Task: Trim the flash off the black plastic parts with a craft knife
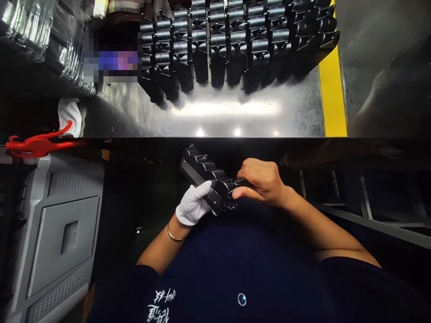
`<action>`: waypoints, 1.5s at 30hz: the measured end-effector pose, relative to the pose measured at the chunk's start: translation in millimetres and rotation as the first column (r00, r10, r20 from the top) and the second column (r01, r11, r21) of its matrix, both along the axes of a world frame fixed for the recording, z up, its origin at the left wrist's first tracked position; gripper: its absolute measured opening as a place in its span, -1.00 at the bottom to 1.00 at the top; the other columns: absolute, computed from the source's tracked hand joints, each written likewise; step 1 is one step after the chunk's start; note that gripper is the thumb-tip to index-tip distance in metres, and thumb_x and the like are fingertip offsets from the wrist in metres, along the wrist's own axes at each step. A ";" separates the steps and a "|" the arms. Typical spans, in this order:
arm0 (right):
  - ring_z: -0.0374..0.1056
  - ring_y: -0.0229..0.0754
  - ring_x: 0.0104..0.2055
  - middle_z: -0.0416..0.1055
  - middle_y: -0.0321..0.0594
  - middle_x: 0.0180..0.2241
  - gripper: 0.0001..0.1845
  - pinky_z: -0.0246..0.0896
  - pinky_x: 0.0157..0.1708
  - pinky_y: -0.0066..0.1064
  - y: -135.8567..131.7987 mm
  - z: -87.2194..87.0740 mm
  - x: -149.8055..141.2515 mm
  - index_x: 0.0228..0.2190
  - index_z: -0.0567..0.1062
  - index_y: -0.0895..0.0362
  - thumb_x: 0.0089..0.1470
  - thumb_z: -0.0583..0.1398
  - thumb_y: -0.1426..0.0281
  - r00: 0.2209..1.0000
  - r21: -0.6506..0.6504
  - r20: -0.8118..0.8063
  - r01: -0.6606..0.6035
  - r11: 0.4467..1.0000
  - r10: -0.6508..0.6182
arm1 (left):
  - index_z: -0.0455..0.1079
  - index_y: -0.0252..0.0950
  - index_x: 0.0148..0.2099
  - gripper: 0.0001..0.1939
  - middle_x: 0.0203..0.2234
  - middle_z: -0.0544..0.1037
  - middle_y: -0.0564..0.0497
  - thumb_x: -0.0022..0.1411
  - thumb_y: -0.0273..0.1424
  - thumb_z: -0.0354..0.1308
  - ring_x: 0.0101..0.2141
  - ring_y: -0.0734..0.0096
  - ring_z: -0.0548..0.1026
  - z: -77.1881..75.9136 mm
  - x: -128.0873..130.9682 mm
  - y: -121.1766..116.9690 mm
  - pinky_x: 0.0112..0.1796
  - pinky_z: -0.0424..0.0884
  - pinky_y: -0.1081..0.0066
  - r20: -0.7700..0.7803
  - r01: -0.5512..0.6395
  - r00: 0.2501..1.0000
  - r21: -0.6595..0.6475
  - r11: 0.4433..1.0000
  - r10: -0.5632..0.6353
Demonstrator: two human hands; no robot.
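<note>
My left hand (193,205), in a white glove, is closed around the lower part of a long black part (204,168) with a row of rounded ridges and small screw holes. The part is tilted in front of my body, below the table's edge. At its near right end, my bare right hand (261,181) is closed, with thumb and forefinger pinched by a small protruding piece (236,183). What sits between those fingertips is too small to make out.
Rows of similar black parts (218,67) stand on the metal table (222,121). A yellow strip (332,96) crosses its right side. At left are a red plastic object (38,145), a white cloth (70,116), wrapped stacks (28,27) and a grey plastic unit (63,237). Metal bars (367,197) lie right.
</note>
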State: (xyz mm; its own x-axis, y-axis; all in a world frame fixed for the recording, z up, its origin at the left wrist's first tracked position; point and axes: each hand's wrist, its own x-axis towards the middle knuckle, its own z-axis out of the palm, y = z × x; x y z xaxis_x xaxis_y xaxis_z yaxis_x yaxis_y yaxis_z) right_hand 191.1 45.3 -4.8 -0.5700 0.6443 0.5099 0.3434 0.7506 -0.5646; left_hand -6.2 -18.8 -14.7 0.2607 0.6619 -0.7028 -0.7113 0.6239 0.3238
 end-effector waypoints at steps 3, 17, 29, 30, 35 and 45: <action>0.04 -0.26 -0.59 0.14 -0.29 -0.65 -0.33 -0.12 -0.57 -0.35 0.3 -0.4 -0.3 -0.65 0.27 0.11 0.34 -0.04 -0.04 0.999 0.009 0.042 0.017 1.000 -0.018 | 0.47 -0.41 0.04 -0.71 -0.39 0.65 -0.06 0.33 -0.51 0.04 -0.39 0.31 0.64 5.1 3.9 1.0 -0.08 0.54 0.24 0.045 -0.010 0.999 -0.060 0.998 0.013; 0.16 -0.26 -0.60 0.26 -0.28 -0.63 -0.53 -0.10 -0.58 -0.34 17.1 11.9 18.4 -0.52 0.43 0.11 0.37 0.01 0.21 0.986 -0.021 0.169 0.005 1.000 -0.001 | 0.31 -0.27 0.24 -0.58 -0.42 0.67 0.04 0.46 -0.42 -0.18 -0.37 0.50 0.65 40.3 4.2 12.4 -0.29 0.54 0.60 0.367 -0.099 0.902 -0.338 0.936 0.228; 0.01 -0.30 -0.62 0.07 -0.37 -0.66 -0.47 -0.16 -0.57 -0.37 31.2 10.8 27.7 -0.62 0.12 0.10 0.37 -0.01 0.19 0.923 -0.273 0.175 -0.289 0.918 0.342 | 0.44 -0.37 0.04 -0.61 -0.48 0.64 0.02 0.46 -0.43 -0.21 -0.44 0.46 0.63 45.2 3.1 11.9 -0.33 0.56 0.54 0.326 -0.030 0.931 -0.379 0.925 0.164; -0.01 -0.31 -0.62 0.05 -0.37 -0.65 -0.47 -0.16 -0.56 -0.37 31.0 9.3 28.6 -0.62 0.11 0.10 0.38 -0.01 0.19 0.916 -0.307 0.153 -0.314 0.898 0.372 | 0.45 -0.38 0.01 -0.62 -0.48 0.65 0.02 0.46 -0.43 -0.20 -0.43 0.45 0.64 44.9 3.0 11.9 -0.33 0.56 0.53 0.330 -0.017 0.932 -0.372 0.928 0.149; -0.07 -0.31 -0.62 0.00 -0.39 -0.65 -0.43 -0.14 -0.54 -0.37 25.7 5.7 30.2 -0.64 0.09 0.10 0.39 -0.03 0.15 0.882 -0.509 0.055 -0.379 0.773 0.468 | 0.42 -0.48 0.06 -0.61 -0.36 0.67 -0.11 0.45 -0.43 -0.18 -0.35 0.37 0.66 41.8 3.1 9.5 -0.23 0.57 0.47 0.335 0.045 0.940 -0.329 0.943 0.072; 0.09 -0.29 -0.59 0.18 -0.33 -0.62 -0.44 -0.02 -0.57 -0.40 16.0 7.6 29.4 -0.36 0.58 0.17 0.36 0.02 0.04 0.977 -0.740 -0.197 -0.200 0.643 0.078 | 0.35 -0.20 0.22 -0.57 -0.45 0.67 0.10 0.48 -0.37 -0.24 -0.37 0.48 0.65 42.0 -12.3 28.6 -0.15 0.53 0.49 0.189 -0.291 0.927 -0.187 0.938 0.325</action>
